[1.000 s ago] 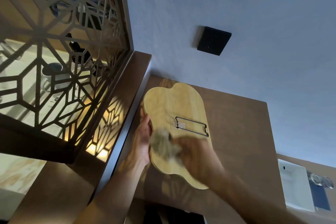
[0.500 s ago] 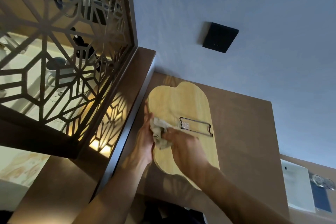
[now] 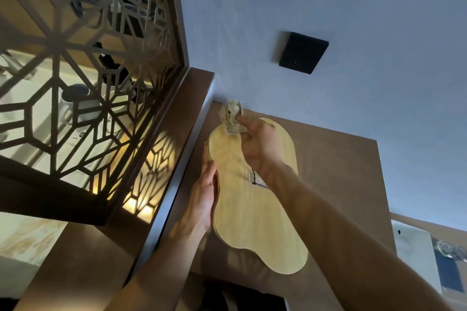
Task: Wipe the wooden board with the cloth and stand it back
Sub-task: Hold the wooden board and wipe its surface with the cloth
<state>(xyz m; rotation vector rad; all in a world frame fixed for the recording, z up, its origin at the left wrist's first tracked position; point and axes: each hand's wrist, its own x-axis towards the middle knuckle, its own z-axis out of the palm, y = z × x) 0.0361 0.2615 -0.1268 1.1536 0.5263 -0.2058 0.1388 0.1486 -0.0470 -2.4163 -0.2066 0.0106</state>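
Observation:
A pale wooden board (image 3: 252,214) with wavy edges stands upright against a brown wall panel (image 3: 336,171). A small metal handle (image 3: 256,180) sits on its face, partly hidden by my right forearm. My left hand (image 3: 204,199) grips the board's left edge at its narrow waist. My right hand (image 3: 260,144) is at the board's top, fingers closed on a crumpled beige cloth (image 3: 231,117) that sticks out past the top left edge.
A wooden lattice screen (image 3: 83,78) with a lit shelf behind it fills the left. A black square fitting (image 3: 303,52) hangs on the grey wall above. A white box (image 3: 412,252) sits at the right edge.
My right hand has swept the cloth from the board's lower middle up to its top edge. My left hand still holds the left edge.

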